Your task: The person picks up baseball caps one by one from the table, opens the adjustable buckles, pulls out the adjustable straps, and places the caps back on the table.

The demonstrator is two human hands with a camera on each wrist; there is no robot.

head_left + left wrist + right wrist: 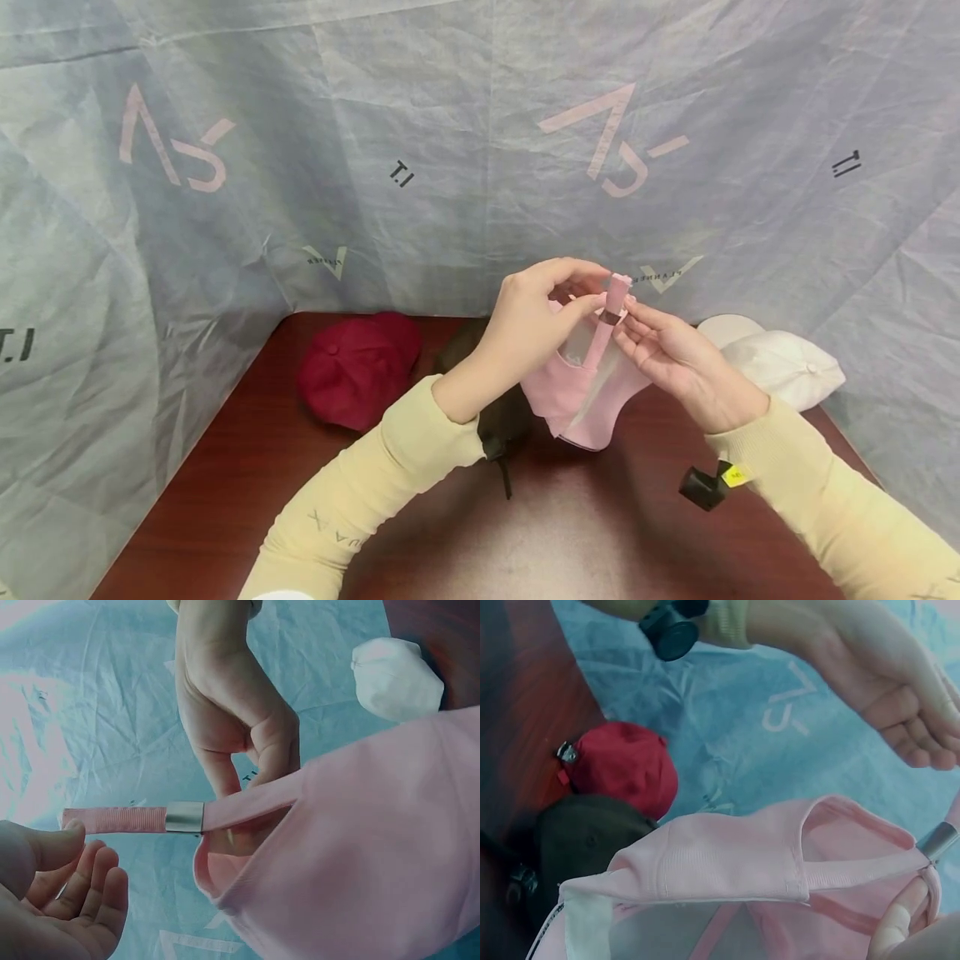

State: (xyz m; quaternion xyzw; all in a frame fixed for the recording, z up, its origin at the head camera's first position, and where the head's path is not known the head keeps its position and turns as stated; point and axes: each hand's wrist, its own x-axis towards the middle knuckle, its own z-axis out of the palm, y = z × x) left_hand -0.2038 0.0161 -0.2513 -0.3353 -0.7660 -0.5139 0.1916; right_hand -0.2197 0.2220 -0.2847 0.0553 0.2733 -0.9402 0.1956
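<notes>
Pink cap [555,387] is held up over the table [547,533], near its middle, back opening uppermost. Left hand [536,312]: thumb and fingers pinch the free end of the cap's strap [124,820]. Right hand [675,354]: fingers grip the strap just beside the metal buckle [184,817], at the edge of the back opening.

Surroundings: red cap [360,367] on the table, left side, crown up. Dark cap [506,421] lies between red and pink caps, partly hidden in the head view by the left hand and sleeve; a thin dark strap trails from it. White cap [791,367] at the back right, behind the right forearm. Black device [703,489] with a yellow tag at the right wrist. Creased grey cloth [450,125] with printed marks rises behind the table.

Hollow of pink cap: pale inner band visible from the right wrist.
</notes>
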